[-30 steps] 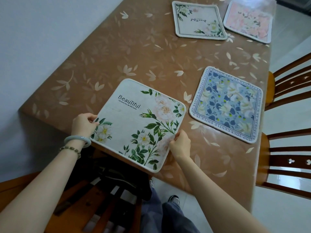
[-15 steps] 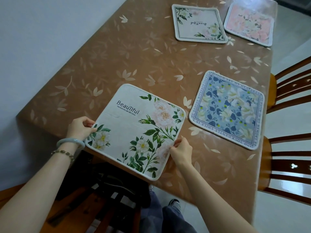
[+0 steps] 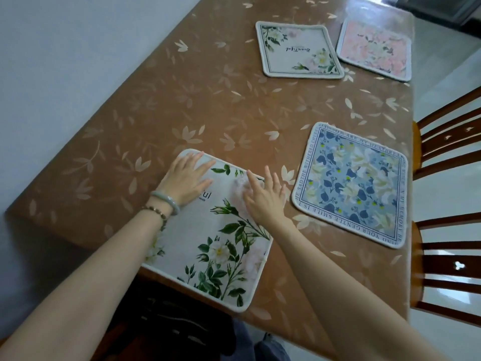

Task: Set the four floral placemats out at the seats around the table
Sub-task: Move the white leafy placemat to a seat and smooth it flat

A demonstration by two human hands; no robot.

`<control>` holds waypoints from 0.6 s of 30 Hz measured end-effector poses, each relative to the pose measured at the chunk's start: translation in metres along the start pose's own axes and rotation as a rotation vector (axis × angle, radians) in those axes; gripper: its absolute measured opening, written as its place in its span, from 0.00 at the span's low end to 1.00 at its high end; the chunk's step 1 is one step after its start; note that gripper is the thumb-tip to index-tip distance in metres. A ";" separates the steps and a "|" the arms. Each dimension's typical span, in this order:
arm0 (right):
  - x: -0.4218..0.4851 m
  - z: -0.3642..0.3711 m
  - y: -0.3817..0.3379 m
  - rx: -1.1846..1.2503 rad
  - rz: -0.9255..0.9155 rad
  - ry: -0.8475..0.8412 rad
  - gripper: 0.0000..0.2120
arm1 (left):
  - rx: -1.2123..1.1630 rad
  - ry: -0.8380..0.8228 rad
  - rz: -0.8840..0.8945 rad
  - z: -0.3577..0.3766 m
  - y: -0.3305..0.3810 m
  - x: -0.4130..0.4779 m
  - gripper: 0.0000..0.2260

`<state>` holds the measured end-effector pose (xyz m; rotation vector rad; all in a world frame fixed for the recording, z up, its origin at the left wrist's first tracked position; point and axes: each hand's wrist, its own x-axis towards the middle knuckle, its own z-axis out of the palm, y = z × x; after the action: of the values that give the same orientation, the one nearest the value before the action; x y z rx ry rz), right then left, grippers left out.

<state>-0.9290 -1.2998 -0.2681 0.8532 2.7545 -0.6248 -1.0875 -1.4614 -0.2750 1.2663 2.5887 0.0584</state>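
Both hands [image 3: 187,178] flat — white placemat [image 3: 221,246]

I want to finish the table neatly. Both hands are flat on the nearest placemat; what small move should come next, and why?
Probably slide the white placemat with green leaves a little further onto the table. Its near corner hangs over the table edge, while the blue placemat beside it lies fully on the surface. The left hand and right hand already press flat on it, so a gentle push forward should do.
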 end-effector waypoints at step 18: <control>0.004 0.020 0.028 -0.112 -0.036 -0.074 0.36 | -0.009 -0.108 0.027 0.025 -0.031 0.006 0.30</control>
<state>-0.9145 -1.2856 -0.2967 0.7424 2.7148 -0.4926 -1.1084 -1.4777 -0.3052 1.2646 2.4776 0.0067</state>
